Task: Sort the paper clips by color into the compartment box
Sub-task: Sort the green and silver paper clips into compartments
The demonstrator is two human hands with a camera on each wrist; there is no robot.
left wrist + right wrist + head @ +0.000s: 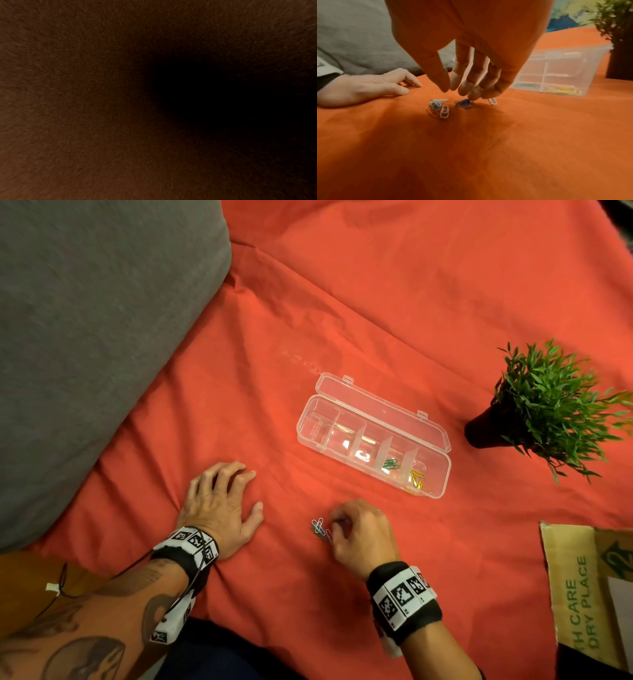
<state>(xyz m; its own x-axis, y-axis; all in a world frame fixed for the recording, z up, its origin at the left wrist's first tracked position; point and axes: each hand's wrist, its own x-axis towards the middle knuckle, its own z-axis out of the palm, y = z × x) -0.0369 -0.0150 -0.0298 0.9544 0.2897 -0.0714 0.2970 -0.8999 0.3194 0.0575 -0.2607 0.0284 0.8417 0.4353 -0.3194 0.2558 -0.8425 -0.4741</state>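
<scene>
A clear compartment box lies open on the red cloth, its lid folded back. Green clips sit in the fourth compartment, yellow clips in the right end one. A small pile of loose clips, mostly white and blue, lies near the front. My right hand hovers over it with its fingers hanging down. In the right wrist view its fingertips touch two blue clips; a white clip lies just right, the pile just left. My left hand rests flat on the cloth. The left wrist view is dark.
A potted green plant stands right of the box. A grey cushion fills the left side. A piece of printed cardboard lies at the right edge. Bare red cloth stretches between my hands and the box.
</scene>
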